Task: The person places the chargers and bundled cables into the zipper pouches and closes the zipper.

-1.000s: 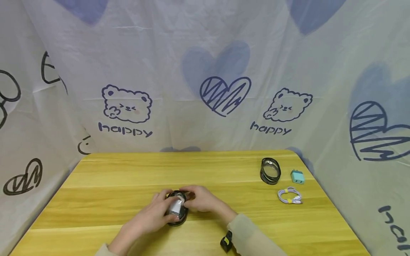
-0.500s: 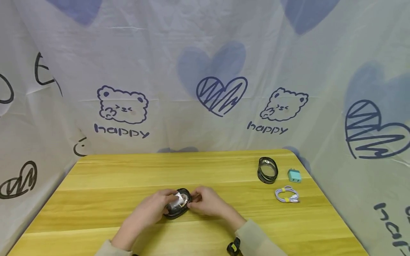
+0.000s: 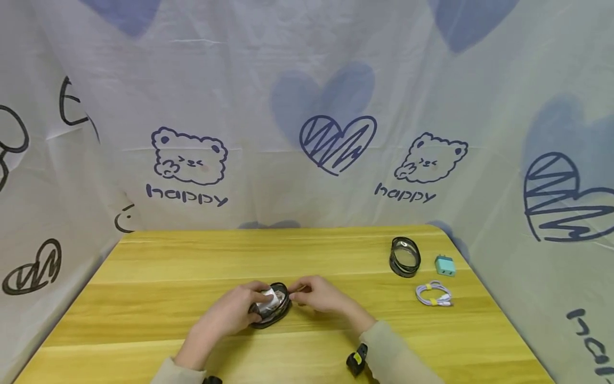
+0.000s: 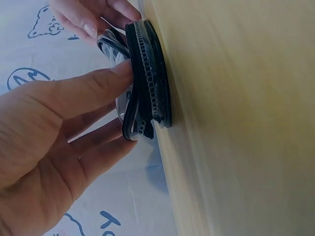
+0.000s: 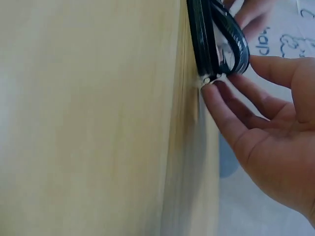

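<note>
A: What are the two hands doing?

B: They are both on a little round black pouch (image 3: 269,308) with a zipper. It lies on the wooden table (image 3: 158,277), near the front middle.

A: What does the left hand do?

B: The left hand (image 3: 229,314) wraps its fingers (image 4: 106,81) around the pouch's side. I think it does that so the pouch cannot slide. Something white and shiny (image 3: 267,301) sits inside, under the clear lid.

A: And the right hand?

B: The right hand (image 3: 322,295) pinches a tiny white zipper tab (image 5: 209,79) at the pouch's edge with its fingertips (image 5: 212,93). The other fingers are loose and a bit curled. The zipper looks partly open, so the pouch gapes a little.

A: Why two hands?

B: I guess one holds and one pulls. A zipper is hard to move if the pouch wobbles.

A: What else is on the table?

B: Far off on the right there is another round black pouch (image 3: 405,256), standing on its edge. Near it are a small teal plug (image 3: 444,265) and a coiled pale cable (image 3: 433,294) with yellow ties. They sit well apart from the hands.
</note>
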Demonstrator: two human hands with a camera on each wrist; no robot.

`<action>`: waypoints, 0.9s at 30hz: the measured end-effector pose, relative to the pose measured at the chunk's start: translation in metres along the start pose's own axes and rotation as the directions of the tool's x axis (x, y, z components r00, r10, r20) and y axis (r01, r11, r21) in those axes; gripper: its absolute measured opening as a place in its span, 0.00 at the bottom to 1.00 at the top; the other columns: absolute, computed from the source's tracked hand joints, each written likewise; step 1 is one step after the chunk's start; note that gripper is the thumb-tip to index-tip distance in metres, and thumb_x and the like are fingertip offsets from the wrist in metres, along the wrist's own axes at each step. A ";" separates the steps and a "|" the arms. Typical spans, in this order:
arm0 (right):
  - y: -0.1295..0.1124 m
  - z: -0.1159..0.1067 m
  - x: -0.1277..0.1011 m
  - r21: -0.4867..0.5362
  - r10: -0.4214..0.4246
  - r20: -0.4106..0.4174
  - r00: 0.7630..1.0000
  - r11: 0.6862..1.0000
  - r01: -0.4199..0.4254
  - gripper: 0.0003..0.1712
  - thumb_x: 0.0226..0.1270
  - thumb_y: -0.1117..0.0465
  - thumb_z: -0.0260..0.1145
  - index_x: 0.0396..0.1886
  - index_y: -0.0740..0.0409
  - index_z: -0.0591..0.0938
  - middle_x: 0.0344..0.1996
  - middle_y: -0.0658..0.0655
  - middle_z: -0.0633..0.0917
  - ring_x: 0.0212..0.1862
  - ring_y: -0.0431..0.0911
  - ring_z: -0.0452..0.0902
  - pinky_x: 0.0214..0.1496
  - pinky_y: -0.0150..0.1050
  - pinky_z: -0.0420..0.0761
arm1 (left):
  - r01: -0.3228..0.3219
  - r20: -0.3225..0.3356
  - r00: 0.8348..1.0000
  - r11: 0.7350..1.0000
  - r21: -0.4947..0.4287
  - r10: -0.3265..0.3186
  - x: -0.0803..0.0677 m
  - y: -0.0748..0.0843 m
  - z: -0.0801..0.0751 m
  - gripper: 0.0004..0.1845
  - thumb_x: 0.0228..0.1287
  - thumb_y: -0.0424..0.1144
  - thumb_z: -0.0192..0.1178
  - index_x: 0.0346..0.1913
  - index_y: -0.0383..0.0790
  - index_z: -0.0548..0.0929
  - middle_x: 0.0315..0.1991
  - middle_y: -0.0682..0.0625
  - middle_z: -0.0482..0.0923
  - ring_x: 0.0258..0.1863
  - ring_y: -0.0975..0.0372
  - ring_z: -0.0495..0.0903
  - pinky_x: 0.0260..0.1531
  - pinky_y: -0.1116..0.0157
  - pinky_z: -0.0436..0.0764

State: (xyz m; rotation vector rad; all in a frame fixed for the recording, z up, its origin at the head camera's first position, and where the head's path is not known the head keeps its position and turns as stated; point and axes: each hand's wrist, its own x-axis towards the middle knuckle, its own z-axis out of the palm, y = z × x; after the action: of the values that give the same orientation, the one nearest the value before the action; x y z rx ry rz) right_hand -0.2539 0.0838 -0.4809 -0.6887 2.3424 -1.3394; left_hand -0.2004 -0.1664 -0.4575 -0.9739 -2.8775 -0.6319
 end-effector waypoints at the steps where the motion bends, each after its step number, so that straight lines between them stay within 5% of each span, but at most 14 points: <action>1: 0.001 -0.001 0.002 0.042 0.008 0.006 1.000 0.999 -0.008 0.14 0.76 0.63 0.65 0.55 0.65 0.86 0.48 0.59 0.88 0.47 0.50 0.87 0.49 0.40 0.87 | 0.000 0.003 1.000 1.000 -0.004 0.000 0.000 -0.001 0.000 0.25 0.52 0.28 0.79 0.55 0.33 0.89 0.61 0.38 0.81 0.55 0.44 0.84 0.55 0.50 0.85; 6: 0.005 -0.002 0.014 0.187 0.020 0.036 0.999 0.982 -0.026 0.16 0.76 0.70 0.61 0.59 0.70 0.83 0.51 0.63 0.87 0.49 0.49 0.85 0.53 0.40 0.88 | 0.000 0.015 1.000 1.000 -0.016 0.000 -0.001 -0.002 0.001 0.24 0.53 0.29 0.79 0.55 0.34 0.89 0.61 0.38 0.81 0.56 0.44 0.83 0.57 0.49 0.85; 18: 0.013 -0.002 0.042 0.062 -0.004 0.103 0.995 0.998 -0.003 0.18 0.72 0.75 0.61 0.58 0.68 0.85 0.50 0.62 0.89 0.38 0.40 0.82 0.41 0.33 0.86 | 0.059 0.048 0.997 0.991 -0.123 -0.054 0.002 -0.005 0.000 0.24 0.56 0.28 0.77 0.58 0.33 0.87 0.64 0.38 0.78 0.60 0.42 0.80 0.59 0.47 0.83; 27: 0.009 -0.001 0.045 0.017 -0.008 0.081 0.997 1.000 0.007 0.08 0.70 0.75 0.65 0.43 0.70 0.88 0.36 0.59 0.90 0.30 0.38 0.80 0.35 0.30 0.85 | 0.030 0.027 0.999 0.993 -0.115 -0.027 0.000 -0.007 0.000 0.23 0.56 0.28 0.77 0.57 0.32 0.88 0.62 0.38 0.78 0.58 0.43 0.81 0.57 0.48 0.84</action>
State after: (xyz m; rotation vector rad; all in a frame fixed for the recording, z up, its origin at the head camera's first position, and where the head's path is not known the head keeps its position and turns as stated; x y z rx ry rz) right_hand -0.2936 0.0626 -0.4911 -0.7338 2.2654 -1.3080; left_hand -0.2047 -0.1714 -0.4599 -0.9620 -2.9102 -0.8016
